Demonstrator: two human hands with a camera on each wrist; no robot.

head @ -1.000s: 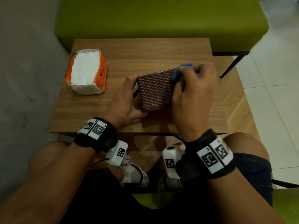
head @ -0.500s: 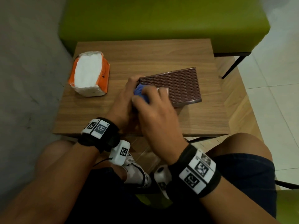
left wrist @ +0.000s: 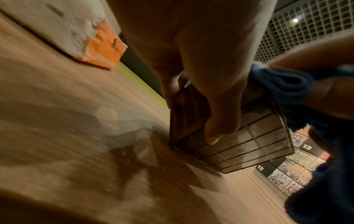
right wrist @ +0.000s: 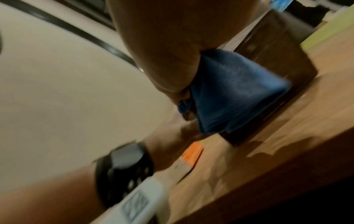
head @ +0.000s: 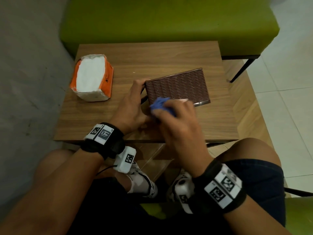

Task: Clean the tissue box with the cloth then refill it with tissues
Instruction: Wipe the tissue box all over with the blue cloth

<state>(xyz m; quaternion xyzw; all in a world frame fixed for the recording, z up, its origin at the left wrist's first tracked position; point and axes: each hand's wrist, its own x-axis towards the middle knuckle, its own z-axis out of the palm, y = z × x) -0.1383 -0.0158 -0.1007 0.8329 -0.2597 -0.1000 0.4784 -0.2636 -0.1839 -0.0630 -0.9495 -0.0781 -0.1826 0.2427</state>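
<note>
A brown woven tissue box (head: 177, 87) lies on the wooden table (head: 152, 56), its ribbed side up. My left hand (head: 132, 106) grips its left end, fingers over the far corner and thumb on the near face (left wrist: 216, 128). My right hand (head: 177, 119) holds a bunched blue cloth (head: 160, 104) and presses it on the box's near left edge. The left wrist view shows the box (left wrist: 239, 144) with the cloth (left wrist: 283, 84) at its upper edge. In the right wrist view the cloth (right wrist: 233, 94) covers the box's corner (right wrist: 277, 53). An orange pack of white tissues (head: 92, 78) sits at the table's left.
A green bench (head: 169, 22) stands right behind the table. A grey wall runs along the left, tiled floor lies to the right. My knees and feet are under the table's near edge (head: 152, 141).
My right hand swept the cloth from the box's right end to its left end, then slid slightly right along the near edge. The box now lies flatter. The left hand kept its hold.
</note>
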